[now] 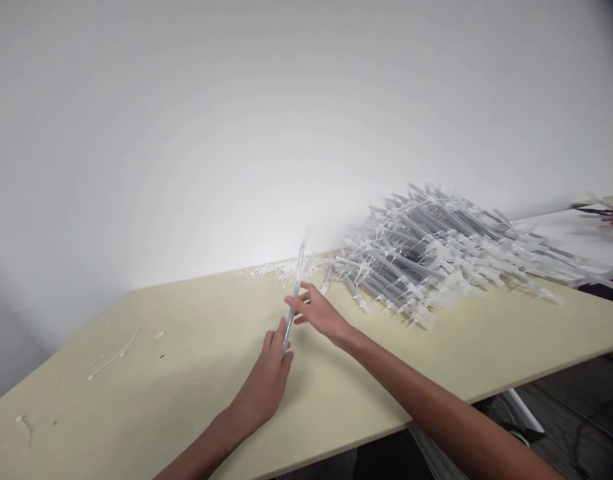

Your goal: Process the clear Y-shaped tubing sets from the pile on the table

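Observation:
My left hand is closed round the lower end of a thin, clear-grey plastic tube. The tube stands nearly upright over the table, its top blurred. Higher up, the thumb and fingers of my right hand pinch the same tube. Behind my hands lies a scatter of thin white plastic strips that look like cable-tie offcuts. To the right rises a large pile of grey tubes with white ends and ties round them.
The pale yellow table runs along a white wall. A few loose cable ties lie at its left. A white surface adjoins at the far right, bearing blurred dark and reddish items. The table's front edge is close to me.

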`<state>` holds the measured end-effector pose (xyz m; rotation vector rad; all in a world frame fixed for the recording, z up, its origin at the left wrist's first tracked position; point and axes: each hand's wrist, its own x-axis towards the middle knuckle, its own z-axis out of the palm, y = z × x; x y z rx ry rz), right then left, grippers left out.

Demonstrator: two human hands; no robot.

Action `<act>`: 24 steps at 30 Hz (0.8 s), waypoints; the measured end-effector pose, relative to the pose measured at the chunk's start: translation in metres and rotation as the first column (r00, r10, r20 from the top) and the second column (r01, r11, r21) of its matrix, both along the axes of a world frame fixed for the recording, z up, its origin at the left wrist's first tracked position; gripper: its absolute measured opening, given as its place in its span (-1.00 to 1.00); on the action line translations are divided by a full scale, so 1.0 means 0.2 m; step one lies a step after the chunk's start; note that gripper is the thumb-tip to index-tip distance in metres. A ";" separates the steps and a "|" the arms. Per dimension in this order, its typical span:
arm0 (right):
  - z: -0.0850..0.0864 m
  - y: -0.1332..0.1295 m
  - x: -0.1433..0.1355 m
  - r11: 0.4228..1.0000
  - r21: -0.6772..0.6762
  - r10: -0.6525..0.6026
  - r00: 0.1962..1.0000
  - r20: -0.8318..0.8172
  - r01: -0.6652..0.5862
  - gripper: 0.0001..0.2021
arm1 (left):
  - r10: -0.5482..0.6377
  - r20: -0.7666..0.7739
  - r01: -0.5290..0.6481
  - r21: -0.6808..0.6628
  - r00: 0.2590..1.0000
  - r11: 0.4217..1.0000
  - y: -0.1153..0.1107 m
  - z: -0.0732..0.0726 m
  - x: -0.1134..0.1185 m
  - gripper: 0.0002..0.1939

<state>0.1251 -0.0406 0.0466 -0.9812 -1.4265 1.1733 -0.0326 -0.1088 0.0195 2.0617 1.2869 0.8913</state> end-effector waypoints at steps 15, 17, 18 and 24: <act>-0.06 0.25 0.14 0.990 -0.140 -0.086 0.848 -0.523 0.014 -0.75 | 0.325 -0.387 -0.289 0.150 0.863 0.946 1.23 -0.15 0.09 -0.65; -0.08 0.25 0.14 0.990 -0.142 -0.082 0.857 -0.509 0.011 -0.73 | 0.355 -0.417 -0.300 0.193 0.837 0.934 1.29 -0.18 0.12 -0.73; -0.08 0.25 0.13 0.989 -0.144 -0.088 0.865 -0.495 0.018 -0.73 | 0.365 -0.414 -0.306 0.204 0.834 0.930 1.30 -0.19 0.13 -0.77; -0.09 0.25 0.16 0.986 -0.149 -0.138 0.870 -0.474 0.075 -0.79 | 0.442 -0.343 -0.387 0.219 0.829 0.896 1.23 -0.17 0.09 -0.80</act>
